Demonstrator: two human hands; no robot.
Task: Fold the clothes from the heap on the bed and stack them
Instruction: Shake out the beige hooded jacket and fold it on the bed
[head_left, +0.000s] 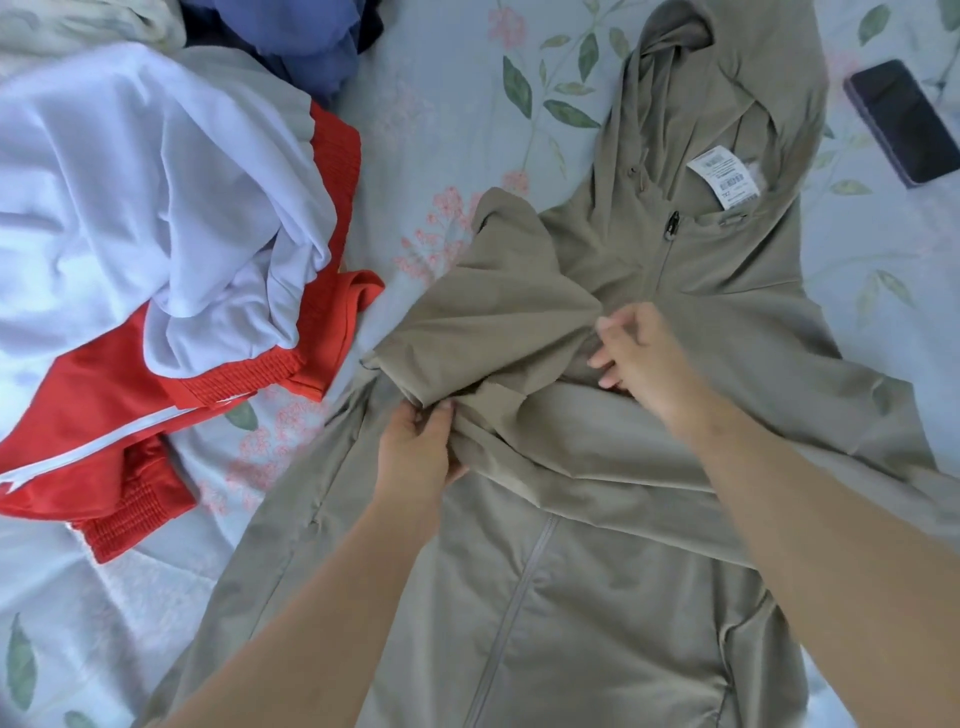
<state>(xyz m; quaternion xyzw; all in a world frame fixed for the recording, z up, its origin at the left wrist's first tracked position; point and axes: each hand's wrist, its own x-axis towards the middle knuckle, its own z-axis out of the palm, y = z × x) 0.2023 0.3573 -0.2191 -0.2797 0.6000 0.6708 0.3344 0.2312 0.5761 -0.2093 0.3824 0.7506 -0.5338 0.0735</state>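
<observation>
Jacket (597, 597) folding, sleeve stage: needs the bunched sleeve (498, 322) drawn flat across the chest before anything else goes over it. Best to keep the pinch low on the cloth, pull the cuff end straight along the chest line, then smooth the ridges outward with a flat palm (thin, slippery fabric by the look, so likely to slide back if let go early). Worth keeping the zip (521, 587) straight as the centre line for the later folds.

Left hand (421, 447): curled tight round a gather of the sleeve cloth at its lower edge, thumb over the top, grasping it. Right hand (644, 358): fingers (605, 326) bent and slightly spread, tips at the sleeve cloth over the chest; cannot tell whether pinching it or only touching, thumb hidden.

Outward from there: lies front up on the flowered bed sheet (441, 119), hood (675, 104) at the far end with a white label (724, 176) showing inside the neck, other sleeve spread out to the right. Just beside on the left, unfolded, the heap (208, 234): white garment (130, 171) over a red garment (93, 415) with a white stripe, blue cloth (311, 47) behind. Dark phone (904, 122) on the sheet, right of the hood. No stack in view.
</observation>
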